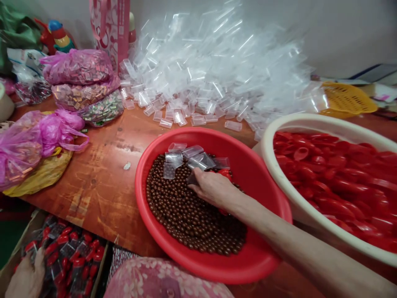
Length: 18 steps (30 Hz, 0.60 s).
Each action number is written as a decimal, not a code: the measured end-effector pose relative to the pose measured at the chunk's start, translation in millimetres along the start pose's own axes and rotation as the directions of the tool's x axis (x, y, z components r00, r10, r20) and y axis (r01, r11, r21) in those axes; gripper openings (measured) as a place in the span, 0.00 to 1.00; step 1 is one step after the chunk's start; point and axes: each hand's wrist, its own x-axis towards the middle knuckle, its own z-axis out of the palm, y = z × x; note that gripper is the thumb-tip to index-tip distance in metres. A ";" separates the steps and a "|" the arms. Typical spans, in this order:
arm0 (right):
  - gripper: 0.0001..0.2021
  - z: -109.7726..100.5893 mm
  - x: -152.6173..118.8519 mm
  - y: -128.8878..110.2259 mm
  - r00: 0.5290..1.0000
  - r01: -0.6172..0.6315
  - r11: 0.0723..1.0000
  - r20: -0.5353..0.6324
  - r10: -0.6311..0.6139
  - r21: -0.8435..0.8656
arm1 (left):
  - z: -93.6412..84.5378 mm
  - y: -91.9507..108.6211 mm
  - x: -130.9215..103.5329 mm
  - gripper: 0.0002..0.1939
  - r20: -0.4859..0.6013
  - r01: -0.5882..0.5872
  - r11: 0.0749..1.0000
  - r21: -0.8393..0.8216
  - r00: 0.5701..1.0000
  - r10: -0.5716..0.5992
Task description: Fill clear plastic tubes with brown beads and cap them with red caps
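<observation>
Clear plastic vials (186, 159) lie on brown beads (186, 215) at the far side of the red basin (248, 260); light, stiff and slick, best pinched across the body. The right hand (214, 190) rests there, fingers curled, apparently gripping one. The left hand (26, 279) lies flat, near left.

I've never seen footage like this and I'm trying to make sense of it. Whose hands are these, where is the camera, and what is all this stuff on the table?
The camera sits on a person's head, looking down at their own bare hands. The right hand reaches into a red basin of small brown balls, touching clear little tubes lying on them; whether it grips one is unclear. The left hand rests at a box of filled, red-capped tubes below the table edge. On the wooden table: a heap of empty tubes, a white basin of red caps, and pink bags.
</observation>
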 end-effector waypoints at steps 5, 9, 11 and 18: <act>0.11 1.1 -2.7 9.6 0.989 0.149 0.988 0.004 -0.149 -0.035 | 16.4 74.3 6.2 0.18 -0.106 0.083 0.996 0.039 0.991 -0.079; 0.16 8.9 -11.2 5.5 0.969 0.231 0.959 -0.048 -0.241 -0.166 | 48.0 175.1 -4.4 0.15 -0.139 -0.300 0.904 -0.304 0.953 0.270; 0.21 13.0 -16.3 0.1 0.957 0.261 0.936 -0.062 -0.282 -0.237 | 65.6 218.4 -10.4 0.13 -0.164 -0.560 0.729 -0.394 0.823 0.544; 0.16 7.4 -12.4 -4.8 0.910 0.394 0.863 0.003 -0.414 -0.315 | 109.3 272.8 -16.0 0.14 -0.236 -0.779 0.438 -0.449 0.576 0.783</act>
